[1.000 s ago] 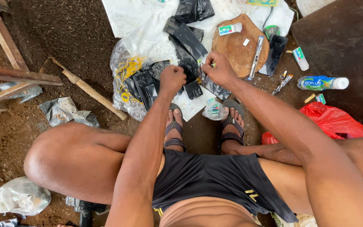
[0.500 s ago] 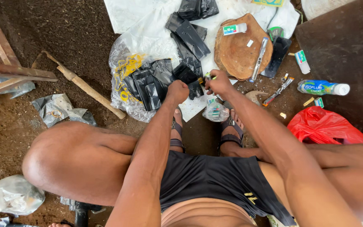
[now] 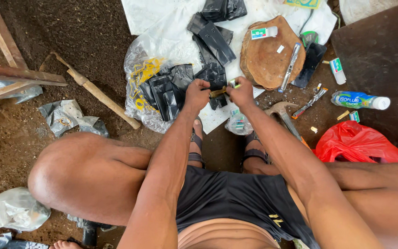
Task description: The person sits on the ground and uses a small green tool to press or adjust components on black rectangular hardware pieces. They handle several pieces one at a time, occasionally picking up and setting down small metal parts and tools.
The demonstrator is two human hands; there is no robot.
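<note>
I am squatting over bare soil. My left hand (image 3: 196,94) and my right hand (image 3: 242,93) are close together, both gripping a short brownish stick-like piece (image 3: 218,91) held level between them. A small light green bit shows at my right thumb. Just beyond the hands lie several black plastic nursery bags (image 3: 169,90) spilling from a clear plastic bag (image 3: 137,78) onto a white sheet (image 3: 162,18). A round wooden slab (image 3: 268,57) sits to the right of the hands.
A small white box (image 3: 263,32), a blade (image 3: 290,67) and a black pouch (image 3: 310,60) lie by the slab. A hammer (image 3: 284,115), plastic bottle (image 3: 359,100) and red bag (image 3: 358,143) are at right. A wooden stick (image 3: 98,94) and planks (image 3: 10,80) lie left.
Both hands have drawn closer together and nearer to me, now holding the brownish piece between them. The camera view has shifted slightly downward.
</note>
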